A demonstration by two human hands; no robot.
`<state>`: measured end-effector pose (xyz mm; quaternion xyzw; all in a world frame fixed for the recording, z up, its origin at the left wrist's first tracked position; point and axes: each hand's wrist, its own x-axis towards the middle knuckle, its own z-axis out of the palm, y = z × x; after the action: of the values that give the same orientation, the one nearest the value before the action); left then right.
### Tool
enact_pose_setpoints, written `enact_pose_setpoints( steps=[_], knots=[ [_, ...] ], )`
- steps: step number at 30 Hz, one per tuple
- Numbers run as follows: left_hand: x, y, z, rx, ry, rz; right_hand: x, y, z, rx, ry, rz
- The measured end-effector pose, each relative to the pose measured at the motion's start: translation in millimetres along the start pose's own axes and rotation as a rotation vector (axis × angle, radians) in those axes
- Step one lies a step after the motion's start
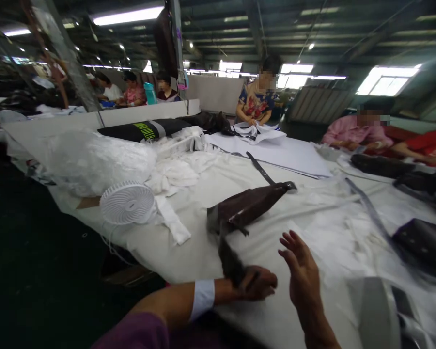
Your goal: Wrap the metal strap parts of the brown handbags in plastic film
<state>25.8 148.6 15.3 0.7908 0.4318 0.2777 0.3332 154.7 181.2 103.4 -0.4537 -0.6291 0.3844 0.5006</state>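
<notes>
A dark brown leather-like bag (252,206) lies tilted on the white-covered table, in front of my hands. From its near end a dark strap (228,259), smeared by motion, hangs down across my left wrist and the back of my left hand (263,283). The fingers of that hand are curled closed, and what they hold is hidden. A white band (202,299) is round my left forearm. My right hand (303,271) is raised to the right of the bag, fingers apart and holding nothing. Beyond the bag, a belt-like strap with holes (260,168) stretches away.
A white fan (127,203) stands at the left table edge beside clear plastic wrapping (98,157). White sheets (276,150) lie at the back, where a person (256,102) works. Dark bags (423,245) and a blurred grey-white object (372,310) are on the right.
</notes>
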Motion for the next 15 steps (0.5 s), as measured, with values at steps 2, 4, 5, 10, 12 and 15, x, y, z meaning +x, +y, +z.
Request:
enact_pose_setpoints(
  steps=[2, 4, 5, 10, 12, 15],
  knots=[
    [-44.0, 9.1, 19.8, -0.443, 0.141, -0.262, 12.0, -8.3, 17.6, -0.004, -0.138, -0.051],
    [-83.0, 15.7, 20.0, -0.845, 0.351, -0.541, 22.1, -15.3, 33.2, -0.003, -0.269, -0.078],
    [-99.0, 18.7, 14.5, -0.994, 0.457, -0.628, 24.9, -16.9, 39.5, 0.029, -0.264, -0.076],
    [-133.7, 27.1, -26.3, -1.113, 0.869, -0.681, 0.6, 13.5, 46.6, 0.175, 0.306, -0.014],
    [-129.4, 26.5, -31.6, -1.158, 0.857, -0.714, -25.8, 36.3, 43.6, 0.192, 0.48, 0.124],
    [-111.7, 25.7, -23.8, -1.245, 0.683, -0.713, -66.2, 60.2, 46.4, 0.333, 0.443, 0.447]
  ],
)
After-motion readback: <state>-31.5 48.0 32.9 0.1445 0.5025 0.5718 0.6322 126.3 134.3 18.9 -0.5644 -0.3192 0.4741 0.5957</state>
